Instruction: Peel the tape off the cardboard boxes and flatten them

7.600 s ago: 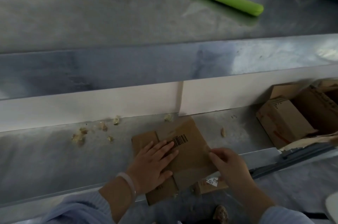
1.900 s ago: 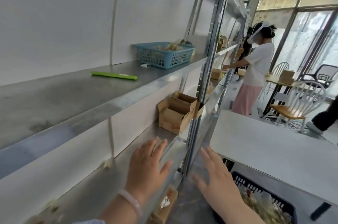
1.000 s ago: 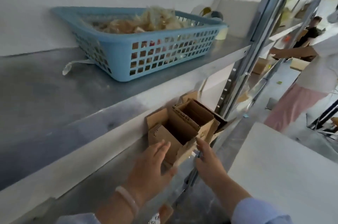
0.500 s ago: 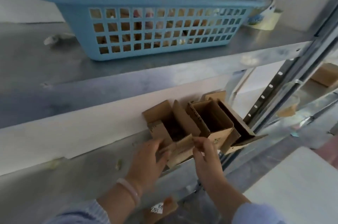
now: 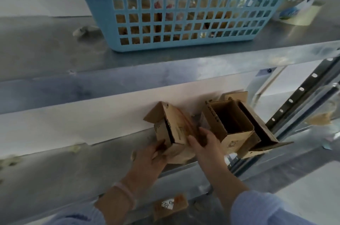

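A small open cardboard box (image 5: 176, 129) sits tilted on the lower metal shelf (image 5: 64, 169), its flaps spread. My left hand (image 5: 149, 158) grips its lower left side, and my right hand (image 5: 204, 142) holds its right side, fingers curled round the edge. A second open cardboard box (image 5: 233, 125) stands just to the right, apart from my hands, with a long flap hanging over the shelf edge. I cannot make out tape on either box.
A blue plastic basket (image 5: 184, 15) holding crumpled tape scraps rests on the upper shelf, with tape rolls (image 5: 294, 0) to its right. A perforated shelf upright (image 5: 298, 99) rises at the right. A flattened cardboard piece with a white label (image 5: 169, 204) lies below.
My hands went from pressing a flat box, then swung right to the open boxes. Since half a second ago both hands have closed on the left box and drawn it away from its neighbour.
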Tool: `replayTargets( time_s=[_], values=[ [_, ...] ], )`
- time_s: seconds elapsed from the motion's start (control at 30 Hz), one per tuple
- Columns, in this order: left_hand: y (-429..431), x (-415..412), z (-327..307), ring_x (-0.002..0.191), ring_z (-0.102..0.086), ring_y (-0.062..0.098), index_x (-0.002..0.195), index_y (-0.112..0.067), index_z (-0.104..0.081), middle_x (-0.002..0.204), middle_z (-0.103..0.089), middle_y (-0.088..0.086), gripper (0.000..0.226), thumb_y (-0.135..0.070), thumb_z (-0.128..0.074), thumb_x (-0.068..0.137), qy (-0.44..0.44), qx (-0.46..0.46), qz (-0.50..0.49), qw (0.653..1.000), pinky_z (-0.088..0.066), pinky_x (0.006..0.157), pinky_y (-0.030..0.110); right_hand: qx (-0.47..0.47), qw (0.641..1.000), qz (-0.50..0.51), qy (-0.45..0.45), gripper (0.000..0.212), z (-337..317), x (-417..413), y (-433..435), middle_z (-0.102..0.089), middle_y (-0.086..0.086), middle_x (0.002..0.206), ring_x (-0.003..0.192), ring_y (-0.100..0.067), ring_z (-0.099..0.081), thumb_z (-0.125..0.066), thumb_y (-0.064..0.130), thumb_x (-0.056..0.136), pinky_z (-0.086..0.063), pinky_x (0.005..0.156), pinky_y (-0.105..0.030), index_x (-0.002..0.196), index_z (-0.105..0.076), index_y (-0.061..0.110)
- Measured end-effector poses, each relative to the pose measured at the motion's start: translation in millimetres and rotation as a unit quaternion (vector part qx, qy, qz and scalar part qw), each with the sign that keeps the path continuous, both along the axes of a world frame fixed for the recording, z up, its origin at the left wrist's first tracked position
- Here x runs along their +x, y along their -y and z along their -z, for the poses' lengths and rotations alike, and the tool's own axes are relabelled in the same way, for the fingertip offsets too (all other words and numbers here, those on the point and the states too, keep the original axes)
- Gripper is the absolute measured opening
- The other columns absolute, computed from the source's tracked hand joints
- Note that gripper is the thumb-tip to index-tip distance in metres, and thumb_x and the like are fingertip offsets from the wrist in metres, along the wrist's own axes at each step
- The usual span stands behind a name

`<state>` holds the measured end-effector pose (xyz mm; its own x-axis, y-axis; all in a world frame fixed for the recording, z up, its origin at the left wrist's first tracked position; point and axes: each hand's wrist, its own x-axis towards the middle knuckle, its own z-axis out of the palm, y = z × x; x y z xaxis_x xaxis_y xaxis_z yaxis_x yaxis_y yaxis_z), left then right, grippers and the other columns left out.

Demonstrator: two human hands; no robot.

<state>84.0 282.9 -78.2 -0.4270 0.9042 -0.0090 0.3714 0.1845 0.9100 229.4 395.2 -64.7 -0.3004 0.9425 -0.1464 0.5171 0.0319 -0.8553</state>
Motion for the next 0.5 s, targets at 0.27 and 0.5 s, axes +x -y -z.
replayTargets(
  time_s=[0.27, 0.5],
  values=[
    [20, -2, 27, 0.101, -0.058, 0.011, 0.121, -0.035, -0.056, 0.117, -0.064, -0.004, 0.045, -0.029, -0.043, 0.079, -0.007, -0.169, 0.077, 0.983, -0.046, 0.095, 0.032, -0.139, 0.986, -0.084, -0.04, 0.077, 5, -11, -4, -0.063, 0.013, 0.109, 0.103, -0.01, -0.06, -0.086, 0.048, 0.065, -0.049, 0.097, -0.033, 0.128, -0.05, 0.022],
    [28, -16, 19, 0.1, -0.064, 0.017, 0.107, -0.003, -0.063, 0.094, -0.073, -0.003, 0.026, 0.006, -0.043, 0.093, 0.102, -0.089, -0.029, 0.99, -0.052, 0.079, 0.018, -0.017, 0.987, -0.156, 0.017, 0.065, -12, -8, -11, -0.065, 0.023, 0.102, 0.093, 0.006, -0.058, -0.082, 0.042, 0.073, -0.045, 0.072, -0.014, 0.13, -0.052, 0.037]
  ],
)
